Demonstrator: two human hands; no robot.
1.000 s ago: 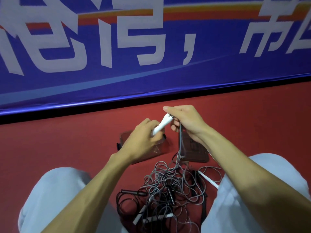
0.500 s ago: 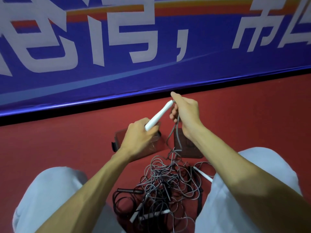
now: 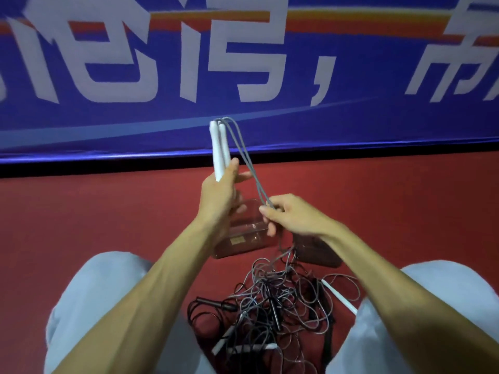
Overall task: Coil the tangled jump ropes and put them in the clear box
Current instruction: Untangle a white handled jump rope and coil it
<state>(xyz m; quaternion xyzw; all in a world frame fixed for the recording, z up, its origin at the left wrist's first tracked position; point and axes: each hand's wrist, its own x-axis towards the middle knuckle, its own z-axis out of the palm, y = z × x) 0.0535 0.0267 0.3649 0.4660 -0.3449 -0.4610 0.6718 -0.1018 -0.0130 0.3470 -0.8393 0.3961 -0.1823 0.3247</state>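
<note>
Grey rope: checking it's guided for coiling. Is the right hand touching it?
Touching. The head view shows the right hand pinching both grey rope strands between thumb and fingers.

Clear box (image 3: 244, 233) on floor (image 3: 108, 211) before banner (image 3: 243, 76), tangled ropes (image 3: 275, 300) nearer (between the knees).

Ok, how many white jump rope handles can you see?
5 white handles: two upright in the left hand, one on the floor by the right knee, two at the near edge of the tangle. More may be hidden inside.
</note>
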